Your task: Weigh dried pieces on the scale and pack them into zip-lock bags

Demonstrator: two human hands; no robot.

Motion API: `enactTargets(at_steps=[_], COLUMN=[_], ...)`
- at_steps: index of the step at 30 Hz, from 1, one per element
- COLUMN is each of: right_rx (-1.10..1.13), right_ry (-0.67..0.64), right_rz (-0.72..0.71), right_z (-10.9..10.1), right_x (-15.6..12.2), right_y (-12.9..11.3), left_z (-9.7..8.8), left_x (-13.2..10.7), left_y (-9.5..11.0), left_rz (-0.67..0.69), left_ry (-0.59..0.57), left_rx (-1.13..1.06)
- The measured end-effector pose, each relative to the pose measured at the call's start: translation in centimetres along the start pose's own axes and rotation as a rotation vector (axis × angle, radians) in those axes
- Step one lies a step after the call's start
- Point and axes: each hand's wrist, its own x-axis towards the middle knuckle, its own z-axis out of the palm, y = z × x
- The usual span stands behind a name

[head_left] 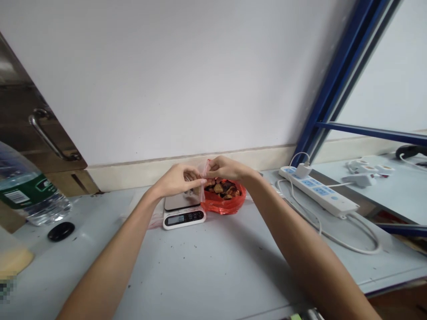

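My left hand [176,180] and my right hand [227,169] meet over a small white kitchen scale [184,218], fingers pinched. Between them they grip the top edge of a clear plastic bag [202,192], which has a reddish strip near its mouth. What lies in the bag is mostly hidden by my left hand. Just right of the scale sits a red plastic bag [227,206], open at the top. Brown dried pieces [224,190] fill it, and my right wrist passes above them. The scale's lit display is too small to read surely.
A large water bottle [33,191] stands at the left, with a black round lid [61,231] before it. To the right lies a white power strip [318,191] with a plugged-in charger and looping cable, beside a blue metal frame [333,89]. A wall closes off the back.
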Motion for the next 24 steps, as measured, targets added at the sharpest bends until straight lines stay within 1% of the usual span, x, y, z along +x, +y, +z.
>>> enactTargets(at_steps=[2,5,7,11,14,16,17,19,20,21,22,23,24], right_rx=[0.066,0.142,0.163,0.179,0.121,0.04,-0.001,-0.058,-0.076,-0.092,-0.111,-0.139,-0.177], right_ry=[-0.012,-0.019,-0.017,-0.014,-0.035,-0.009,0.03,0.169,0.269,0.374,0.463,0.515,0.523], right_rz=[-0.025,-0.056,-0.071,-0.082,-0.026,0.03,0.06,0.089,0.063,0.009,-0.063,-0.13,-0.172], right_z=[0.1,0.3,0.6,0.8,0.5,0.1,0.0,-0.1,0.0,0.2,0.5,0.8,1.1], right_x=[0.0,0.2,0.4,0.5,0.2,-0.2,-0.3,-0.4,-0.4,-0.3,-0.2,-0.2,-0.1], right_y=[0.1,0.4,0.5,0.3,-0.2,-0.5,-0.6,-0.8,-0.9,-1.0,-1.2,-1.4,-1.6], left_z=[-0.1,-0.5,-0.7,-0.6,-0.9,-1.4,-1.7,-2.1,-2.1,-2.0,-1.7,-1.3,-0.8], left_x=[-0.1,-0.2,-0.2,-0.2,-0.2,-0.2,-0.2,-0.2,-0.2,-0.1,0.0,0.1,0.2], left_y=[-0.1,-0.1,0.0,0.2,0.3,0.2,0.0,-0.3,-0.4,-0.4,-0.4,-0.2,0.0], left_rz=[-0.013,-0.011,-0.012,-0.022,-0.035,-0.049,-0.06,-0.083,-0.093,-0.1,-0.106,-0.107,-0.101], left_ry=[-0.022,-0.085,-0.087,-0.018,0.032,0.105,0.171,0.337,0.414,0.471,0.505,0.518,0.519], left_rx=[-0.064,-0.122,-0.132,-0.111,-0.073,-0.061,-0.064,-0.082,-0.09,-0.092,-0.088,-0.078,-0.063])
